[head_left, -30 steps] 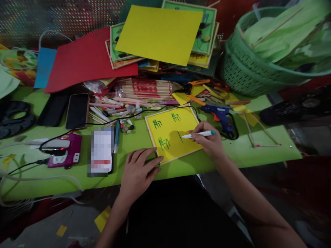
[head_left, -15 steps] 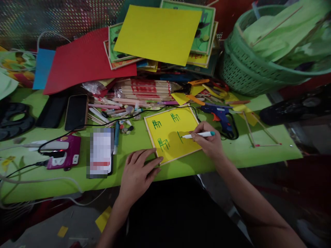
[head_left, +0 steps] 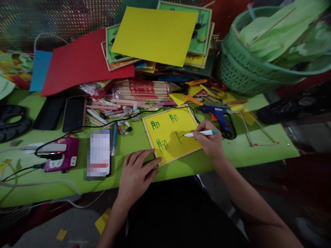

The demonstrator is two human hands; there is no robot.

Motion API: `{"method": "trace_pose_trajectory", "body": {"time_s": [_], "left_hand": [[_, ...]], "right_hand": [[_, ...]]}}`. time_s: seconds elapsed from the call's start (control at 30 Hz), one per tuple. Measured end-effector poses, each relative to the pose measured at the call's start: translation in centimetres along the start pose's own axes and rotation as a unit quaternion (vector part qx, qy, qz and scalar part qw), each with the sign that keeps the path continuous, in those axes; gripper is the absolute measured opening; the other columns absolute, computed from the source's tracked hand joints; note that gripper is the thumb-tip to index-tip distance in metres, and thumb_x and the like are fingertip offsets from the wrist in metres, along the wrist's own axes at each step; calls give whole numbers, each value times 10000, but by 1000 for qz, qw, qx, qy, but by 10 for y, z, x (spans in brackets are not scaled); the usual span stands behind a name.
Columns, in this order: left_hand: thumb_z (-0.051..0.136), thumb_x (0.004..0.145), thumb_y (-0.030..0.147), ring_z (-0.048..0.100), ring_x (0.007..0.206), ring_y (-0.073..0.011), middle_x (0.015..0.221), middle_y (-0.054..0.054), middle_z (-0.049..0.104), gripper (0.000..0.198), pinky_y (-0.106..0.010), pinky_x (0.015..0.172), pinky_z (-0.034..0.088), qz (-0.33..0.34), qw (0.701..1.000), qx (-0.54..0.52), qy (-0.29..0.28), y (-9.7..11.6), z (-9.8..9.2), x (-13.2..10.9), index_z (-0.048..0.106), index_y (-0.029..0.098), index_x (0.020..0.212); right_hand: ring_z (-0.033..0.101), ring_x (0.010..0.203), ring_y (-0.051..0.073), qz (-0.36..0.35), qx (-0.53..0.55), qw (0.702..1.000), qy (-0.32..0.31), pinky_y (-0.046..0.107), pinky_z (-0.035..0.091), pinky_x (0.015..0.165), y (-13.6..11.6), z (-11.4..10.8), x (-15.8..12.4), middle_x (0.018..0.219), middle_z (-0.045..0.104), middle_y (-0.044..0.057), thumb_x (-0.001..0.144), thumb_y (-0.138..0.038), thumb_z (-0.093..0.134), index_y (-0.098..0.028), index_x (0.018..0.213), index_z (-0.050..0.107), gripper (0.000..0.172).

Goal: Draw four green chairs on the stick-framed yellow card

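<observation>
A yellow card (head_left: 169, 132) edged with thin wooden sticks lies on the green table (head_left: 129, 143). Three small green chairs are drawn on it, and beside them stand a few green strokes. My right hand (head_left: 210, 141) grips a white marker (head_left: 200, 133) with a green end, its tip on the card at those strokes. My left hand (head_left: 138, 170) lies spread at the card's lower left corner, fingertips on the frame, holding nothing.
Behind the card are bundled sticks (head_left: 139, 90), loose pens and a blue glue gun (head_left: 218, 115). Phones (head_left: 74, 113), a purple power strip (head_left: 63, 155) and cables lie left. A green basket (head_left: 238, 65) stands back right, near stacked framed cards and a yellow sheet (head_left: 155, 36).
A short green stroke has been added from the upright line toward the right, and the marker tip has moved slightly right along it. The whole view has shifted a little.
</observation>
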State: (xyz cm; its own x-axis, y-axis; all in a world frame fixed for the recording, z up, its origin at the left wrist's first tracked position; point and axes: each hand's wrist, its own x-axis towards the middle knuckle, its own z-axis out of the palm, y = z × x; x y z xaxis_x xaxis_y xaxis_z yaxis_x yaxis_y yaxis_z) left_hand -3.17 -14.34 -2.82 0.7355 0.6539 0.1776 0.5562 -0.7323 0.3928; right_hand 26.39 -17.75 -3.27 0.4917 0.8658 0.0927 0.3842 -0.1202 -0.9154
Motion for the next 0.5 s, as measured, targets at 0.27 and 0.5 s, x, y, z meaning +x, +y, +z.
{"method": "trace_pose_trajectory", "body": {"time_s": [0.27, 0.5], "left_hand": [[660, 930, 258, 554, 1184, -288, 1365, -10, 656, 310, -476, 950, 444, -2, 1000, 4, -3, 1, 1, 0, 704, 354, 1222], [667, 928, 265, 551, 1189, -290, 1371, -2, 651, 315, -481, 948, 442, -4, 1000, 4, -6, 0, 0, 0, 701, 361, 1225]], "right_hand": [[482, 593, 136, 5, 3, 1000, -9, 296, 333, 564, -1, -1, 1, 630, 502, -50, 814, -237, 663, -224, 738, 540, 146], [466, 574, 132, 4, -3, 1000, -15, 292, 323, 546, -1, -2, 2, 612, 506, -52, 810, -241, 667, -225, 726, 536, 156]]}}
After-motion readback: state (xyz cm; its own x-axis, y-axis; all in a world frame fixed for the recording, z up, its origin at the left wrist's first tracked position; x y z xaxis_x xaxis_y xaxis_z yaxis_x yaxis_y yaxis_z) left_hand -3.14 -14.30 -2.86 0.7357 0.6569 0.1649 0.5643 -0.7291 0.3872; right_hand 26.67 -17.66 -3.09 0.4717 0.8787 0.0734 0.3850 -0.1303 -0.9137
